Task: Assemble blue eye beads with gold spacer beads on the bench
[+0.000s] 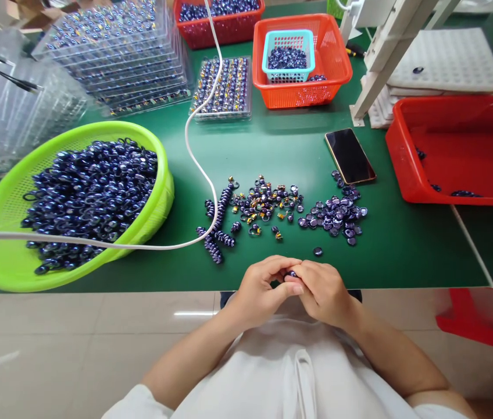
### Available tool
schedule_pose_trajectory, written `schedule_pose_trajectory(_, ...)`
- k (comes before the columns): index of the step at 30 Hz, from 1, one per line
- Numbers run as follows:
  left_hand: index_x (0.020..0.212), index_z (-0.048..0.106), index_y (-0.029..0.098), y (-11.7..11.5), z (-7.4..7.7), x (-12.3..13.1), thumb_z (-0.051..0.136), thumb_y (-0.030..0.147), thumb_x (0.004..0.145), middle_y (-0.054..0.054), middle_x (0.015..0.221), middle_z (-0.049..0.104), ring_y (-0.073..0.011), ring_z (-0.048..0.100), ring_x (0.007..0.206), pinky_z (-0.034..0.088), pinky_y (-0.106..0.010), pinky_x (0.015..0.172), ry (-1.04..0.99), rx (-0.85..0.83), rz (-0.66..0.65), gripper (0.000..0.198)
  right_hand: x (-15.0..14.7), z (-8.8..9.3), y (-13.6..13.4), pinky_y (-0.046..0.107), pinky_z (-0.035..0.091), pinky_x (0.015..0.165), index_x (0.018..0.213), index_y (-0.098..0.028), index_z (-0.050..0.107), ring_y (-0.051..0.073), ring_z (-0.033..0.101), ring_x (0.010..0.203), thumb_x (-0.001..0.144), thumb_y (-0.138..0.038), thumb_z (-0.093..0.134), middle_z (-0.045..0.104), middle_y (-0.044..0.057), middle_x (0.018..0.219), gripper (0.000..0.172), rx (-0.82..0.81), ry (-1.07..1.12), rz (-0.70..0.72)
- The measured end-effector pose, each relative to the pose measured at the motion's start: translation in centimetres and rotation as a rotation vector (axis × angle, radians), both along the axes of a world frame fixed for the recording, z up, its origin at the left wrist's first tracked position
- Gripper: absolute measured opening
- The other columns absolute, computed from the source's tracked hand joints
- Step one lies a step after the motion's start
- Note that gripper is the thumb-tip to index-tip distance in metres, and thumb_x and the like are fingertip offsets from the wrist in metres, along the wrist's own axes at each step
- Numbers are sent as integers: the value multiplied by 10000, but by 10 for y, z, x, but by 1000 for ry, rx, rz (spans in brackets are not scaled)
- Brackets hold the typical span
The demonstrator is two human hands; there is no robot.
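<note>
My left hand [260,288] and my right hand [322,290] meet at the near edge of the green table [403,244], fingers curled together in a pinch round a small dark blue part [292,273]. Just beyond them lie a single loose blue piece [317,251], a scatter of small ringed parts with gold bits [266,201], a heap of flat blue caps [336,212] and short stacked rows of blue rings [215,230].
A lime-green basket [6,256] heaped with dark blue rings sits at left, a white cable [198,169] looping over it. A phone [350,155], a red bin [464,145], an orange basket [303,87] holding a teal one, and stacked clear trays [120,52] stand behind.
</note>
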State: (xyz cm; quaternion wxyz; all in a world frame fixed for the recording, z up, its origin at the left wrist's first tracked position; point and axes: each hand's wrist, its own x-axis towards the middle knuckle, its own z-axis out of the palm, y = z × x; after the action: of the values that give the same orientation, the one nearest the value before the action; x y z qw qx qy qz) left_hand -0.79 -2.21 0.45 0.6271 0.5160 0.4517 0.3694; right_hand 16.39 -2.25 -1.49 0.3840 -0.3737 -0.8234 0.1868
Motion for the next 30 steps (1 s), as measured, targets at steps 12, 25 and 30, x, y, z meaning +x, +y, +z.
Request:
schedule_pose_trajectory(12,1151,739,181,4,-10,-9,865,318,707,-109,1011,761,-207,708,889,578,-348,837,-401,-386,-52,482,1,33,13,275,332,523,652,-198,549,107,502,503,940,-215,517,589,-17,577,290,-45,-222,-60)
schedule_pose_trajectory(25,1097,753,158,6,-8,-6,859,360,710,-113,962,763,-178,701,746,589,-322,707,-412,-455,51,450,5,23,8,256,466,590,1150,-176,646,133,580,615,984,-215,524,636,16,730,209,-170,42,-113)
schedule_pose_trajectory(30,908,771,129,8,-7,0,874,305,685,-60,790,739,-118,649,634,550,-261,643,-457,-507,171,302,2,10,2,276,521,647,1361,-225,552,150,589,711,990,-192,503,599,35,854,376,-231,160,-101)
